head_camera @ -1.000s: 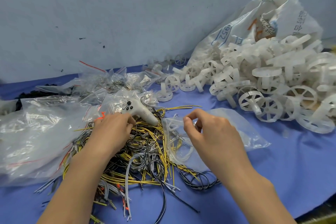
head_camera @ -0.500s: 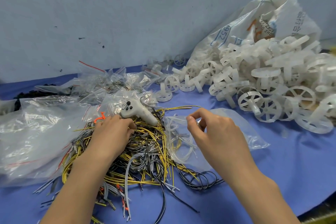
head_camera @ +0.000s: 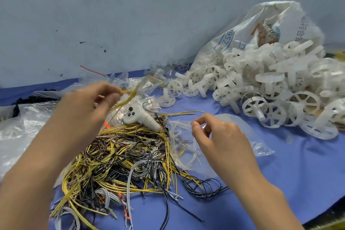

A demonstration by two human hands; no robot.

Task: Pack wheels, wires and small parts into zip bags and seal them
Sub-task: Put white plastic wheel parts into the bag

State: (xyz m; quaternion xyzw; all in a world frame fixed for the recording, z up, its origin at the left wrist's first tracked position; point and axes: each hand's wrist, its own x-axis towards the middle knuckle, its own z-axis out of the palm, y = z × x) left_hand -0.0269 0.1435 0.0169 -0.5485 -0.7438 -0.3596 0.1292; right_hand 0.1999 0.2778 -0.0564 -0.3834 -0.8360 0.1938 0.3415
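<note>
A few yellow wires [head_camera: 123, 99], blurred, hang from your left hand [head_camera: 89, 106], raised above the wire pile [head_camera: 121, 158]; its grip pinches them between thumb and fingertips. The pile is a tangle of yellow, black, grey and brown wires on the blue desk [head_camera: 298, 183]. Just right of the pile lies a clear zip bag [head_camera: 248, 136], a few pale wires inside it. Your right hand [head_camera: 220, 145] hovers over that bag's near end, thumb and forefinger curled together at the bag's edge; you cannot tell from this view whether the grip actually holds the plastic. A white controller [head_camera: 141, 117] rests on the far edge of the pile, beside the bag's mouth. Behind the pile sit more zip bags [head_camera: 128, 84] with red seal strips. Left of the pile spreads a large clear plastic sheet [head_camera: 24, 132]. Well right of the pile, a heap of white plastic wheels [head_camera: 270, 95] spills from a printed woven sack [head_camera: 261, 30] against the wall.
</note>
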